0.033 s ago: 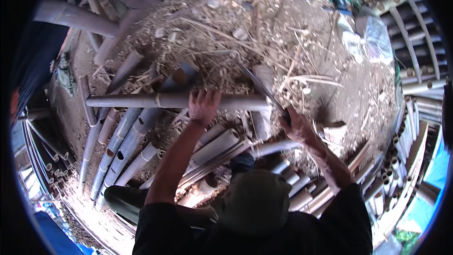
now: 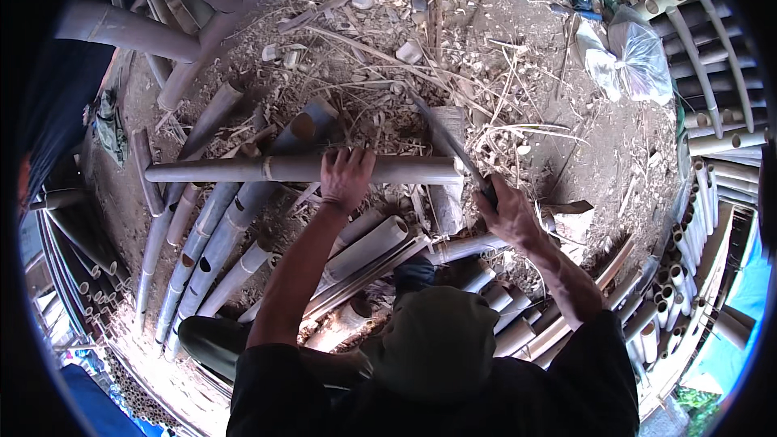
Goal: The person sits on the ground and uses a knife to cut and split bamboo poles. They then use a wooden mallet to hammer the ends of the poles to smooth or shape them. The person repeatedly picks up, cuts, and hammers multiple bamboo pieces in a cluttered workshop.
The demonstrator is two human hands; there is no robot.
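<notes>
A bamboo pole [image 2: 413,171] lies crosswise before me, with a node ring left of its middle. My left hand [image 2: 348,178] is closed over the pole from above, right of that ring. Near the pole's right end, my right hand [image 2: 511,212] grips the dark handle of a long-bladed knife [image 2: 443,131]. The blade slants away to the far left, passing close by the pole's cut end; whether it touches cannot be made out. Beneath that end stands a wooden block [image 2: 447,206], partly covered by the pole.
Several bamboo lengths [image 2: 212,244] fan out at the left, with more short pieces [image 2: 368,247] close to my body. Wood chips and split strips [image 2: 526,128] litter the ground. A clear plastic bag [image 2: 643,65] sits at the far right, near stacked bamboo [image 2: 688,275].
The knife's blade has shifted slightly, its tip now lying a little farther from me. Both hands keep their grips, and the pole stays in nearly the same place.
</notes>
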